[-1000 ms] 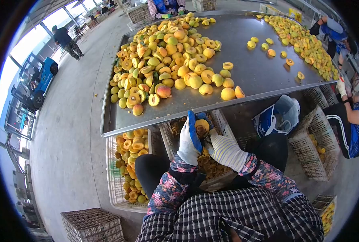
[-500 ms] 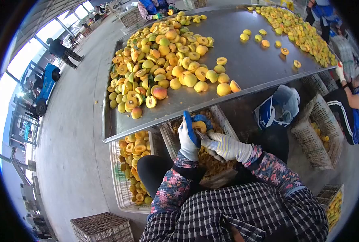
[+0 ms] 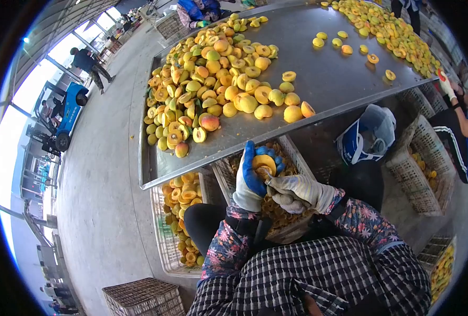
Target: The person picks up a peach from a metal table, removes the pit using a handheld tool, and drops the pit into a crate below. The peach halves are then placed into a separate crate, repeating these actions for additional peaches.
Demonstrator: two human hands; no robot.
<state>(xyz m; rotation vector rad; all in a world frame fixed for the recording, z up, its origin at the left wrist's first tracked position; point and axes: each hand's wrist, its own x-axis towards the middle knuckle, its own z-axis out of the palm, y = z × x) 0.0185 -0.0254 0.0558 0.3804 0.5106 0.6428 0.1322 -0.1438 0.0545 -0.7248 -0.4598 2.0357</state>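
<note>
My left hand (image 3: 251, 179), in a white glove with blue coating, is wrapped round a peach half (image 3: 264, 164), its cut face turned up. My right hand (image 3: 301, 193), in a whitish knit glove, is closed on a small metal tool (image 3: 267, 174) whose tip meets the fruit's hollow; its handle is hidden in the fist. Below both hands sits a crate (image 3: 303, 164) with brownish pits and scraps. Beyond them, a large heap of halved peaches (image 3: 213, 79) covers the left part of the metal table (image 3: 318, 79).
Left of my knee stands a crate of peach halves (image 3: 184, 210). A blue and white bucket (image 3: 368, 137) and another crate (image 3: 423, 163) are to the right. An upturned crate (image 3: 144, 297) lies on the floor. Co-workers sit around the table; a blue forklift (image 3: 71, 113) is far left.
The peach half has come up more into view, its cut face now towards me, with the tool tip at its middle. The whole view has shifted slightly; the far standing person has moved.
</note>
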